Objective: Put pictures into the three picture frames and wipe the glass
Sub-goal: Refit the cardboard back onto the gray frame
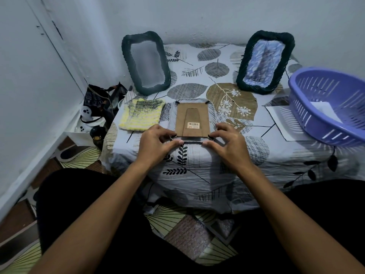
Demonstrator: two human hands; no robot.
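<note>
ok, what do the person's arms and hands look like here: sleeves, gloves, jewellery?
Both forearms are bare up to the bottom edge of the picture, with no sleeve in view. The left hand and right hand wear no gloves, and no rings, watch or bracelets show. Dark clothing covers the lap.

There is only one camera, and it sits on my head. It looks forward and down, past my arms, at the small table [217,171] with the leaf cloth right in front of me. The table is close and fills the middle of the view. The wide lens bends things at the edges. Past the table, at the top, I see the wall. To the left of the table I see the floor and the room corner. Below the table, my lap fills the bottom.
</note>
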